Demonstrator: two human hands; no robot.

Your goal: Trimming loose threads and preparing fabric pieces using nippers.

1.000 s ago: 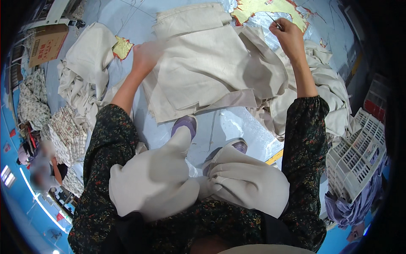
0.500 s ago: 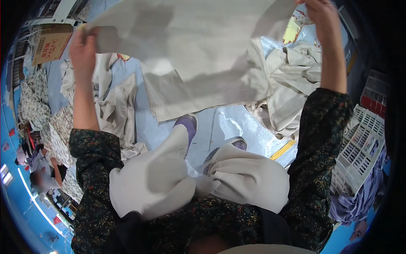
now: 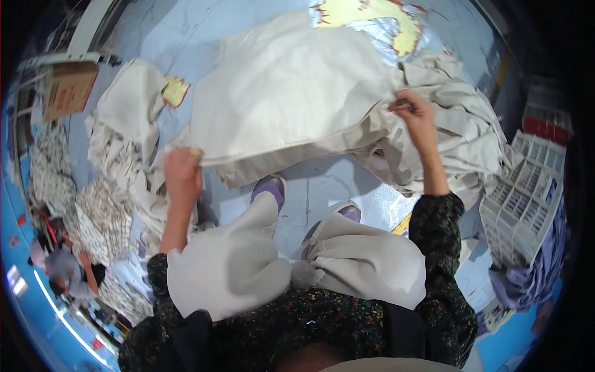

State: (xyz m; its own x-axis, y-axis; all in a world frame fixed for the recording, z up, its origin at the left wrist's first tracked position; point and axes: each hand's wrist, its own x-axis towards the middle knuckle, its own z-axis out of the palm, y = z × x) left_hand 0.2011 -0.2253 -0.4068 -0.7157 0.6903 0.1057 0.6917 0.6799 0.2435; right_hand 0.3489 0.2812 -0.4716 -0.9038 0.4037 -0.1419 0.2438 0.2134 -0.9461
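A wide off-white piece of cloth (image 3: 291, 87) spreads in front of me, its near edge raised a little between my hands. At its near left corner, my left hand (image 3: 183, 177) is closed in a fist on the edge, with a bit of yellow at the fingertips. My right hand (image 3: 416, 118) pinches the same edge near the right corner, fingers slightly blurred. Beneath lies a flat stack of similar cloth (image 3: 273, 167), mostly covered, its near border showing.
Crumpled off-white cloth lies in a left heap (image 3: 127, 118) and a right heap (image 3: 458, 130). Yellow scraps (image 3: 406, 37) are beyond. A cardboard box (image 3: 69, 90) stands far left, a white plastic crate (image 3: 520, 198) at right. Another person (image 3: 74, 270) sits at left.
Both hands have come down and nearer me, drawing closer together. The cloth they hold has gone from raised in the air to lying spread over the stack.
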